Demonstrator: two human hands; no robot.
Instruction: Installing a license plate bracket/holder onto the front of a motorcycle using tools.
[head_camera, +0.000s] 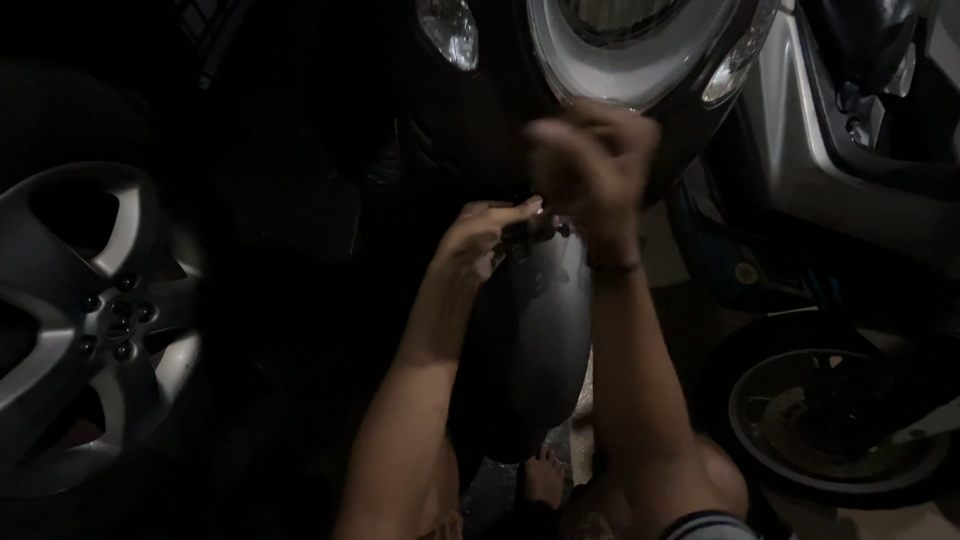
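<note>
Both hands meet above the dark fender (540, 330): left (478, 240) fingers pinching a small part, right (590, 165) blurred, curled shut.

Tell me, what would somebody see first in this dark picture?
Two bare hands meet mid-picture: the left hand touches the top of a dark curved scooter front fender, the blurred right hand raised just above. A shiny silver car wheel glows at the left edge.

Dim parking spot — scooters (620, 60) beside a car wheel (95, 320)
</note>
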